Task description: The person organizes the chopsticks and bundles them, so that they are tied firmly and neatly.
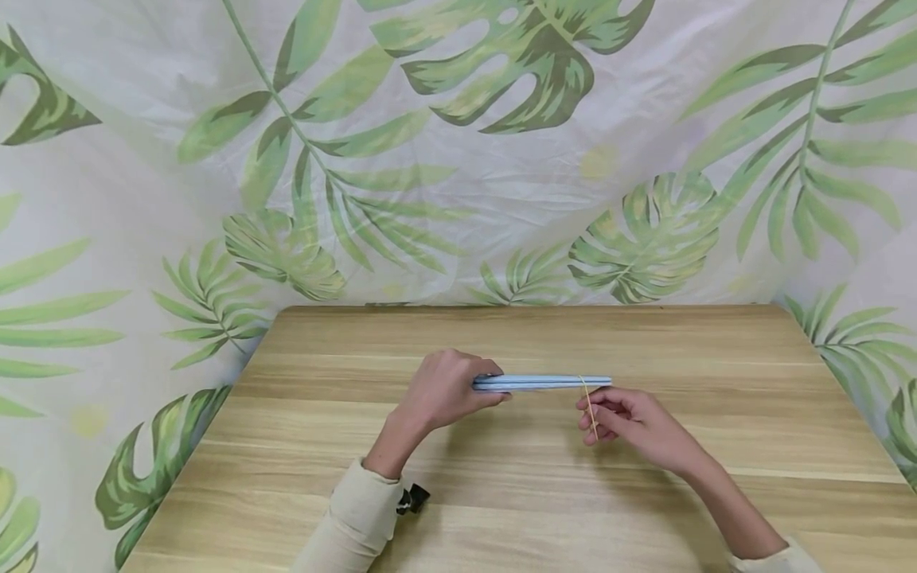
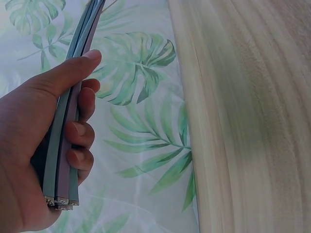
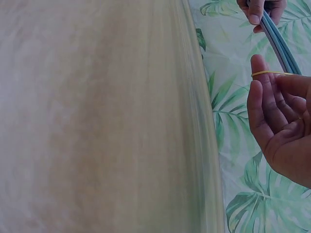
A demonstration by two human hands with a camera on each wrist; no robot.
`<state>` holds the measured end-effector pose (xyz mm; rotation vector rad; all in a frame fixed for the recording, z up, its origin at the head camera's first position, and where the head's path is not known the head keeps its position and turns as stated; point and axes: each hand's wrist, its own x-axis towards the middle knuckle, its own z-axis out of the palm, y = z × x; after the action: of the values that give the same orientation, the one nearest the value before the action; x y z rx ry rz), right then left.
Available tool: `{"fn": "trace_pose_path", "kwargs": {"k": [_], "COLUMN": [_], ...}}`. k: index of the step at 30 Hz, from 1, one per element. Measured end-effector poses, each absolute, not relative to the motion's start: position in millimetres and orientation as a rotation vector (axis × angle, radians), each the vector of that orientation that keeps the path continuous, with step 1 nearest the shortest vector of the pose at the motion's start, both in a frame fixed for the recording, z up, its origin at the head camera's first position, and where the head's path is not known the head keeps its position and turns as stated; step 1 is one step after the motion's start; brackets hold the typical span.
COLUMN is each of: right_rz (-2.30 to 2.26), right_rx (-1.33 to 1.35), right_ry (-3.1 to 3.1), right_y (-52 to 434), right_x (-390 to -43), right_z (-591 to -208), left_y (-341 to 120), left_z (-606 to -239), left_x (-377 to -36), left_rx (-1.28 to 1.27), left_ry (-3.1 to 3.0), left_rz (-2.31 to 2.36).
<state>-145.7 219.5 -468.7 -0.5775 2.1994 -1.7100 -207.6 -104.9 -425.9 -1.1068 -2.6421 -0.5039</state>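
Note:
My left hand grips a bundle of light blue chopsticks by its thicker end, fingers wrapped round it. In the left wrist view, the square ends of the chopsticks stick out below the palm and the thumb lies along them. A thin yellow rubber band loops over the bundle's narrow right end and stretches down to my right hand. There the fingers hold the band taut, and in the right wrist view the rubber band crosses a raised fingertip. The bundle is held level above the table.
A wood-grain table lies under both hands. Behind and beside it hangs a pale cloth printed with green leaves. A small black device shows beside the left sleeve cuff.

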Motion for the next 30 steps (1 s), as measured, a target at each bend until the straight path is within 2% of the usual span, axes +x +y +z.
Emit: {"fn": "trace_pose_path", "kwargs": {"k": [14,21,30], "right_rz": [-1.752,-1.750,-1.651], "right_rx": [-0.545,-0.673,-1.027], "right_ry": [2.241,2.411,2.695], "right_y": [207.8,199.9,187.8], "right_x": [-138.6,-132.4,-125.5], "right_z": [-465.1,-465.4,-463.5], "left_y": [-107.4,-109.4,-109.8], "left_z": [-422.1,-421.4,-422.7], "left_x": [-206.7,-206.7,-207.3], "left_rx": [-1.051,-0.988,-0.938], "left_ry": [-2.640,-2.678,-2.762], "left_rz": [-0.577,-0.609,-0.695]}}
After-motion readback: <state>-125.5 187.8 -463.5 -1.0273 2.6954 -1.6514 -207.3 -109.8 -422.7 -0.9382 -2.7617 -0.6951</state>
